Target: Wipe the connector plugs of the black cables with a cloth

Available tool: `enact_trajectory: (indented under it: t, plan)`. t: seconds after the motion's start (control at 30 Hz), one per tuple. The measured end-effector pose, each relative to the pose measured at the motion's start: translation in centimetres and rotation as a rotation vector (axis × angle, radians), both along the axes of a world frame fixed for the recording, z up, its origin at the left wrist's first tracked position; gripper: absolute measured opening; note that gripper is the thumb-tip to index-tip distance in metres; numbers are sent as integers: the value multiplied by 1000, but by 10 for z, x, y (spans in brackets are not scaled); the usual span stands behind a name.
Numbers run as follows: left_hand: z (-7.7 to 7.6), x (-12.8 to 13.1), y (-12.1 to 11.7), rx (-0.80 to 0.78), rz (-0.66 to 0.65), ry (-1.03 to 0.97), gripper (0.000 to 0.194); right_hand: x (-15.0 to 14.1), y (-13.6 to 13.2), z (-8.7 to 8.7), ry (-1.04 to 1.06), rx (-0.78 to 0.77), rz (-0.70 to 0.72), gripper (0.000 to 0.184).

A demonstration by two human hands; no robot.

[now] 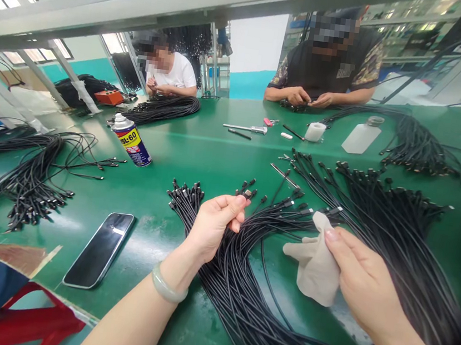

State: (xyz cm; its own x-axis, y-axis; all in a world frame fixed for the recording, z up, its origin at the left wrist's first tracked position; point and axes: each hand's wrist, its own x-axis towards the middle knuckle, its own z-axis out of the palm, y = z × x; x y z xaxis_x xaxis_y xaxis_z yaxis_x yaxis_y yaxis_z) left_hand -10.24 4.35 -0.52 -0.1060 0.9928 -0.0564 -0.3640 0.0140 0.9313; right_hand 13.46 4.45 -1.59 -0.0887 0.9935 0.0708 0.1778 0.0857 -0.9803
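Green workbench (198, 157), left hand (213, 229) gripping black cables (233, 290), right hand (364, 278) pinching a beige cloth (315, 267), hands apart.

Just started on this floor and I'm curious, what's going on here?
The person's left hand grips a bundle of black cables near their connector ends, while the right hand pinches a beige cloth. More cables lie across the green workbench, near a spray can and a smartphone. Two co-workers, one in a white T-shirt and one in a dark top, sit across the bench, with their hands busy near other cables.
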Motion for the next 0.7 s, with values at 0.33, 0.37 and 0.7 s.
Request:
enact_trajectory:
  t: [0.33, 0.37, 0.7]
  plan:
    - [-7, -46, 13, -151, -241, 309, 25, -1, 0, -3, 42, 22, -7, 38]
    - [-8, -52, 13, -166, -268, 321, 26, -1, 0, -3, 45, 31, -5, 39]
    - [-1, -60, 10, -16, -66, 247, 46, -6, -5, 5, 166, 47, -8, 39]
